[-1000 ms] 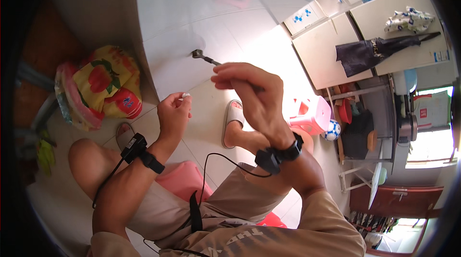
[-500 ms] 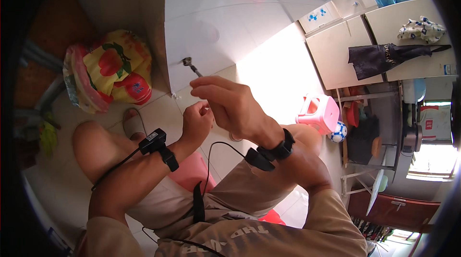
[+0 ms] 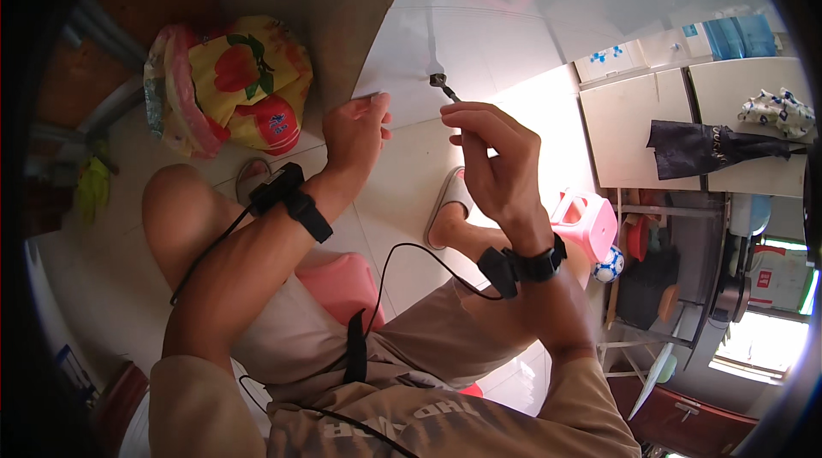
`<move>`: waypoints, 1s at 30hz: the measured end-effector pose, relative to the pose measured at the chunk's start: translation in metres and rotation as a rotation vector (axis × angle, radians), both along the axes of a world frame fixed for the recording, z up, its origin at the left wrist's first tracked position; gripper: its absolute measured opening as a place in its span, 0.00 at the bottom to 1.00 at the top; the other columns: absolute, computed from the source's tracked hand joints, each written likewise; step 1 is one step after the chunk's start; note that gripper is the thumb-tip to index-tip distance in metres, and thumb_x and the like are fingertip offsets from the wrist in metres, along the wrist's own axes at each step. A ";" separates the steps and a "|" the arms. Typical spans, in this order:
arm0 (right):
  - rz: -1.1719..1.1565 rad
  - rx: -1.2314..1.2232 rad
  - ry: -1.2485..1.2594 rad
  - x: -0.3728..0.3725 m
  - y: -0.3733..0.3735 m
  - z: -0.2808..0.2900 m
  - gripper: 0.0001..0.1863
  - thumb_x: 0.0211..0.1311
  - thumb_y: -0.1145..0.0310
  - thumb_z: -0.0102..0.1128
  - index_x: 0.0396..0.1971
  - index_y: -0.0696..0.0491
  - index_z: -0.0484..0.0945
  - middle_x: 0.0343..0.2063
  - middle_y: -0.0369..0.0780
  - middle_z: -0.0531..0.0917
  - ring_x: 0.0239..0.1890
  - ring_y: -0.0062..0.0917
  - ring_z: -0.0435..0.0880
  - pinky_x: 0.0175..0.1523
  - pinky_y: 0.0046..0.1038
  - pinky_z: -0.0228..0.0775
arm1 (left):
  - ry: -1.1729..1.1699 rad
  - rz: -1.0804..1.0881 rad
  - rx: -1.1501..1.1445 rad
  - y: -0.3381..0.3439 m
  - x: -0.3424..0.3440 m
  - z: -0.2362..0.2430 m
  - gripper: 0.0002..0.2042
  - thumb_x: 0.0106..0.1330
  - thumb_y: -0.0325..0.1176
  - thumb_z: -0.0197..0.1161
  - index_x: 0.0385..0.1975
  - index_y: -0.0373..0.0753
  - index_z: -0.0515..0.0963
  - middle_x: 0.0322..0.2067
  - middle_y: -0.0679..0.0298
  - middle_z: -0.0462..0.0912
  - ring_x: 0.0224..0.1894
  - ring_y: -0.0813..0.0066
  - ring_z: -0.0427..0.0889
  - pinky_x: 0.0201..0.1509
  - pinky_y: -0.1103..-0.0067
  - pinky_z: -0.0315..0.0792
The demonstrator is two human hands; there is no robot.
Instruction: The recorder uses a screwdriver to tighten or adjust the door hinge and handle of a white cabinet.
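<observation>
My right hand (image 3: 501,158) is closed on the thin shaft of a small metal tool (image 3: 439,80). The tool's dark, rounded head meets the glossy white panel (image 3: 497,43), where a streak of reflection shows above it. Most of the shaft is covered by my fingers. At the panel's lower left corner is my left hand (image 3: 355,131), its fingers partly bent and apart, with nothing visible in them. Whether its fingertips touch the panel's edge, I cannot tell. Both wrists wear black straps with small black boxes and cables.
A yellow and red bag with fruit prints (image 3: 235,81) lies left of the panel. A pink stool (image 3: 586,223) and a blue-and-white ball (image 3: 609,264) are at the right. Another pink seat (image 3: 342,287) shows below my left forearm. Farther right are pale cabinets (image 3: 638,128).
My left hand has moved up and away from my right hand, to the panel's corner. My right hand still grips the tool at the panel. The whole view has shifted, with the panel farther right.
</observation>
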State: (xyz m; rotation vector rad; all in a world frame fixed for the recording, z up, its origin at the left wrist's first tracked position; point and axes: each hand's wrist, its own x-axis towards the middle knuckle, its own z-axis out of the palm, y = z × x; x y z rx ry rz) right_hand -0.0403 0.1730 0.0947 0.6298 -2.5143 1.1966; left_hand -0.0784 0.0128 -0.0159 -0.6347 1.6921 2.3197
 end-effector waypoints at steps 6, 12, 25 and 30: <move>0.084 -0.024 0.120 0.006 -0.008 0.007 0.17 0.50 0.90 0.51 0.37 0.61 0.82 0.37 0.46 0.87 0.24 0.28 0.84 0.29 0.25 0.75 | -0.025 -0.023 0.008 0.000 0.004 -0.002 0.14 0.67 0.40 0.66 0.39 0.32 0.82 0.24 0.67 0.80 0.19 0.81 0.76 0.22 0.83 0.68; 0.037 -0.041 0.097 0.009 -0.013 0.013 0.18 0.47 0.90 0.50 0.36 0.61 0.83 0.36 0.47 0.88 0.24 0.28 0.83 0.29 0.24 0.74 | -0.033 -0.059 -0.034 -0.002 0.007 -0.014 0.14 0.68 0.40 0.66 0.37 0.33 0.81 0.23 0.67 0.79 0.18 0.81 0.76 0.21 0.82 0.68; -0.183 -0.152 -0.199 -0.012 0.026 0.014 0.13 0.60 0.86 0.49 0.38 0.64 0.84 0.36 0.46 0.88 0.38 0.28 0.88 0.44 0.25 0.81 | -0.055 -0.062 -0.021 -0.001 -0.004 0.005 0.13 0.68 0.40 0.65 0.34 0.33 0.82 0.22 0.68 0.78 0.18 0.82 0.75 0.21 0.83 0.68; -0.048 -0.178 -0.224 -0.003 0.017 0.022 0.15 0.60 0.88 0.48 0.38 0.65 0.84 0.43 0.48 0.88 0.39 0.30 0.88 0.45 0.26 0.81 | -0.035 -0.036 -0.041 -0.011 -0.002 -0.013 0.12 0.68 0.38 0.65 0.36 0.34 0.83 0.21 0.69 0.77 0.18 0.82 0.74 0.20 0.83 0.67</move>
